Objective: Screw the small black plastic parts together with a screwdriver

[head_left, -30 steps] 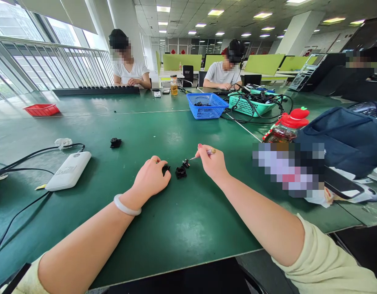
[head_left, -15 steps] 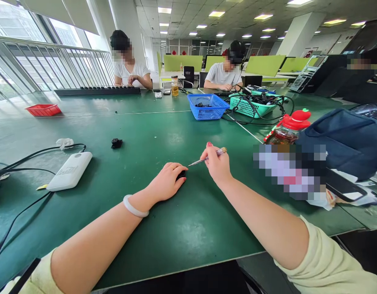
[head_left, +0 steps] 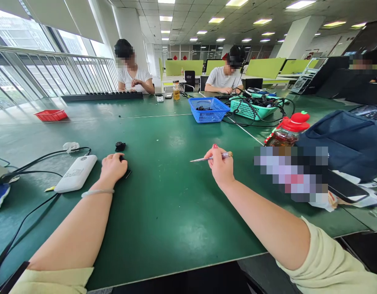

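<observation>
My left hand point(head_left: 114, 168) rests on the green table with its fingers curled over a small black part point(head_left: 127, 174). An edge of that part shows at the palm side; the rest is hidden. Just beyond the fingertips lies another small black piece point(head_left: 120, 146). My right hand point(head_left: 221, 165) is closed round a slim screwdriver point(head_left: 200, 159) with a clear handle. Its thin shaft points left over the table, touching no part.
Left of my left hand lies a white power bank point(head_left: 76, 173) with black cables. A blue basket point(head_left: 209, 116) and a green basket point(head_left: 252, 109) of cables stand ahead. A red tray point(head_left: 51, 116) is far left, a red-lidded bottle point(head_left: 288, 130) right. Two people sit opposite.
My left hand has moved left with the black part, away from the screwdriver tip, to beside the other black piece. My right hand with the screwdriver has shifted only slightly.
</observation>
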`<state>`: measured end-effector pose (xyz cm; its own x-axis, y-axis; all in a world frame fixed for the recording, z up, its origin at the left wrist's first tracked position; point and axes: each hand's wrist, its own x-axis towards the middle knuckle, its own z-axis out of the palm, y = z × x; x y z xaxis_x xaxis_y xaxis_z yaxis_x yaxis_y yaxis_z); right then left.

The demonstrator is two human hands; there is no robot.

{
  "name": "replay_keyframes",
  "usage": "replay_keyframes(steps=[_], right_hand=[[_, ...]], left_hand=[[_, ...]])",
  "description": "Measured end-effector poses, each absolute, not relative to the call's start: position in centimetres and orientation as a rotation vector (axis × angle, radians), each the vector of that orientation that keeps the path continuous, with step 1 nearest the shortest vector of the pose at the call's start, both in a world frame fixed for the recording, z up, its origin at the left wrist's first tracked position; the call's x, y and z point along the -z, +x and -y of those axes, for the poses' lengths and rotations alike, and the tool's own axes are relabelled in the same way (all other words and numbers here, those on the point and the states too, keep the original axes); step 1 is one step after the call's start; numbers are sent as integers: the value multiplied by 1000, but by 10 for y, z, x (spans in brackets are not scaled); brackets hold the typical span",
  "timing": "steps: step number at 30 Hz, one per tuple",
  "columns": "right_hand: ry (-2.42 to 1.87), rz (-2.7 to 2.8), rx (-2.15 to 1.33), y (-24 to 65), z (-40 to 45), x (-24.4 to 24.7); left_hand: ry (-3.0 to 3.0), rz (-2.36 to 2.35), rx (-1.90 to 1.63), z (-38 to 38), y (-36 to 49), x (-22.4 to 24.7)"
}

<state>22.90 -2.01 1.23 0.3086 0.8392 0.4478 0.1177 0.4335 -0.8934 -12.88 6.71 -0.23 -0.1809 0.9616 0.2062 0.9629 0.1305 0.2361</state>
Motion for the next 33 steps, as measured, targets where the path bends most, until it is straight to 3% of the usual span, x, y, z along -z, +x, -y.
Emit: replay_keyframes(steps=[4, 24, 33], right_hand=[[-1031, 1173, -614, 229, 21, -14], [-1009, 1238, -645, 227, 23, -11], [-1041, 1261, -636, 227, 23, -13]], left_hand=[[-1916, 2394, 581, -71, -155, 0], [-1727, 2510, 286, -55, -152, -22], [-1774, 2253, 1020, -57, -147, -24]])
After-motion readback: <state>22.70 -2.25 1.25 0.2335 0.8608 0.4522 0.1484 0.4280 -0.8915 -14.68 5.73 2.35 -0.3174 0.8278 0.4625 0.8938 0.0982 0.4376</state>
